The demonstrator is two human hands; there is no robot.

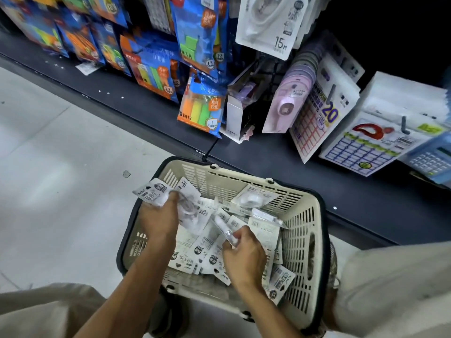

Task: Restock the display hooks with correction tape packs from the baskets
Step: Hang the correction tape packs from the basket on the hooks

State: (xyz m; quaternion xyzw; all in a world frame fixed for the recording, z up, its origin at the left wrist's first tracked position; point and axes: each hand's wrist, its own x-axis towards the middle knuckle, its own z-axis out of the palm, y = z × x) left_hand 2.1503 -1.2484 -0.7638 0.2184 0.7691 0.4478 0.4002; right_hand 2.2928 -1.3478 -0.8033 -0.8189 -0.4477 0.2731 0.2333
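While both hands work inside the basket [302,215], the correction tape packs [195,250] lie in a loose heap across its floor, some face up, some showing barcodes. The left hand [158,218] grips a small bunch of packs [156,191] at the basket's left rim, fingers curled round them, cards fanning out above the knuckles. The right hand [244,254] pinches a single clear-fronted pack [225,229] between thumb and fingertips, just above the heap.

The step in hand looks like gathering a handful before hanging. To do it well, the person would best turn each pack the same way up and line up the hang holes at the top edge as they join the bunch, so that several can slide onto a hook together. Stacking them flat in the left hand, rather than fanned, should keep slippery plastic fronts from sliding out.

Matching white packs marked 15m [271,23] hang at the top of the display, well apart from the basket, so the bunch has a fair reach upward to travel.

Around them hang blue and orange packets [151,67], purple tape dispensers [290,103] and sticker sheets [314,120]. The basket sits on a pale tiled floor [53,152], against the dark base ledge [268,162] of the shelving. The person's light trouser legs [395,284] flank the basket.
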